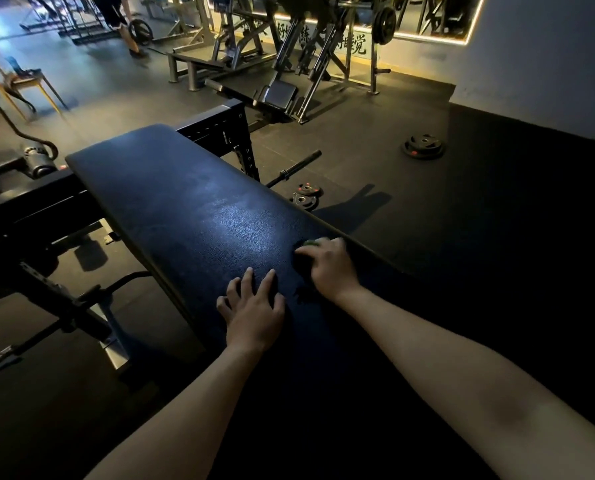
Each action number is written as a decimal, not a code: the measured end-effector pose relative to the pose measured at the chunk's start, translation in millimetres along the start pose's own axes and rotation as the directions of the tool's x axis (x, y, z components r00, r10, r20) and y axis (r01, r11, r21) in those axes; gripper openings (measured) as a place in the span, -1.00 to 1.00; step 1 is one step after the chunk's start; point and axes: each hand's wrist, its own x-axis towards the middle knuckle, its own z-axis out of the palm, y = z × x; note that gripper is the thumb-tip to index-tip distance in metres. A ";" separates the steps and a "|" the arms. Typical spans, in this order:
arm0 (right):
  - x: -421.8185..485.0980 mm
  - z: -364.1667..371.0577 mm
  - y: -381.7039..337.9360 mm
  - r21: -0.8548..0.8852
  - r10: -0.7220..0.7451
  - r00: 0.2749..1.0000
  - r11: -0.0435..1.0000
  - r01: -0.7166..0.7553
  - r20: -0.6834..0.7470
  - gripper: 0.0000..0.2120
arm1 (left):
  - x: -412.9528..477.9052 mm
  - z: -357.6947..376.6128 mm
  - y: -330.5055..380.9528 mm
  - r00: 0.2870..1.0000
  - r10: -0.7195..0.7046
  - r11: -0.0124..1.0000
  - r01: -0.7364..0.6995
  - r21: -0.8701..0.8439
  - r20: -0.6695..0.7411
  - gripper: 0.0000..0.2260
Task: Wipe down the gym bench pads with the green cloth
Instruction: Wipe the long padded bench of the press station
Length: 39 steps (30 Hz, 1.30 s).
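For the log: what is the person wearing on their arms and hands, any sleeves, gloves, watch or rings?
Nothing visible. The left forearm and right forearm are bare to the frame's edge, no sleeves. The left hand and right hand are ungloved, with no watch, band or ring showing.

The pad point(185, 209) runs from near right to far left. On its near part rests the left hand point(254, 306); just right of it and farther on, at the pad's right edge, the right hand point(330, 268) lies curled over the cloth point(311, 242). A rack point(219, 129) stands behind the pad's far end. On the floor right of the pad lie a barbell point(296, 167) and plates point(306, 195); machines point(306, 46) stand at the back
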 end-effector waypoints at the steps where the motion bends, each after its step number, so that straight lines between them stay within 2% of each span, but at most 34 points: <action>1: 6.3 -8.6 15.9 -0.051 0.086 0.994 0.995 -0.089 -0.063 -0.54 | -1.0 0.0 1.1 1.000 0.002 1.000 -0.002 -0.011 0.000 -0.51; 4: 15.8 -25.7 48.9 -0.142 0.413 0.904 0.893 -0.426 -0.115 -0.50 | -2.1 -1.4 1.4 1.000 0.002 1.000 -0.002 -0.020 -0.003 -0.51; 6: 14.6 -22.5 43.1 -0.114 0.468 0.880 0.872 -0.475 -0.087 -0.50 | -1.1 -1.6 1.3 1.000 0.001 1.000 -0.001 -0.018 -0.005 -0.51; 9: 8.6 -5.0 14.6 -0.028 0.372 0.927 0.927 -0.374 -0.047 -0.51 | -0.8 -0.2 1.9 1.000 0.000 1.000 0.000 -0.013 -0.017 -0.51; 12: -10.2 17.9 -20.7 0.006 0.207 0.978 0.978 -0.207 -0.019 -0.59 | -0.6 1.1 0.3 1.000 0.004 1.000 -0.004 -0.012 -0.026 -0.50; 14: -17.5 26.5 -36.7 0.044 0.108 0.994 0.993 -0.109 0.030 -0.65 | 0.5 1.1 -0.5 1.000 0.008 1.000 -0.008 -0.015 -0.030 -0.49; 17: -11.7 13.6 -43.2 0.134 0.040 0.995 0.990 -0.053 0.094 -0.68 | 1.2 0.7 -1.4 0.999 0.009 0.999 -0.010 -0.030 -0.036 -0.47; 19: -4.6 -0.3 -29.5 0.082 0.085 0.996 0.993 -0.087 0.023 -0.63 | 0.7 -0.6 -1.9 0.999 0.018 0.999 -0.019 -0.050 -0.032 -0.47; 21: -4.3 -10.5 -10.0 -0.012 0.215 0.975 0.976 -0.216 -0.049 -0.56 | -0.4 -4.4 -3.0 0.999 0.037 0.996 -0.038 -0.085 -0.018 -0.46; 23: -11.0 -10.2 -4.6 -0.066 0.314 0.949 0.947 -0.315 -0.025 -0.53 | -0.5 -10.2 -4.9 0.998 0.060 0.991 -0.059 -0.123 0.003 -0.43; 28: -23.9 20.0 -46.4 -0.020 0.261 0.965 0.965 -0.261 0.017 -0.58 | -8.3 -21.5 -30.8 0.988 0.138 0.922 -0.151 -0.358 -0.062 -0.36; 31: -31.5 42.2 -76.1 0.047 0.163 0.986 0.985 -0.164 0.040 -0.60 | -19.9 -24.0 -63.2 0.987 0.028 0.975 -0.063 -0.213 -0.161 -0.36; 33: -41.1 55.7 -100.6 0.079 0.044 0.995 0.996 -0.051 0.089 -0.62 | -28.4 -23.6 -83.1 0.987 -0.075 0.982 0.049 -0.181 -0.142 -0.32; 37: -44.4 52.3 -113.1 0.125 -0.159 0.966 0.983 0.136 0.203 -0.66 | -39.9 -14.5 -99.7 0.988 -0.147 0.939 0.125 -0.319 -0.045 -0.24; 39: -31.9 45.3 -91.0 0.113 -0.144 0.982 0.985 0.131 0.119 -0.67 | -41.0 -10.9 -99.9 0.989 -0.147 0.888 0.129 -0.442 -0.005 -0.22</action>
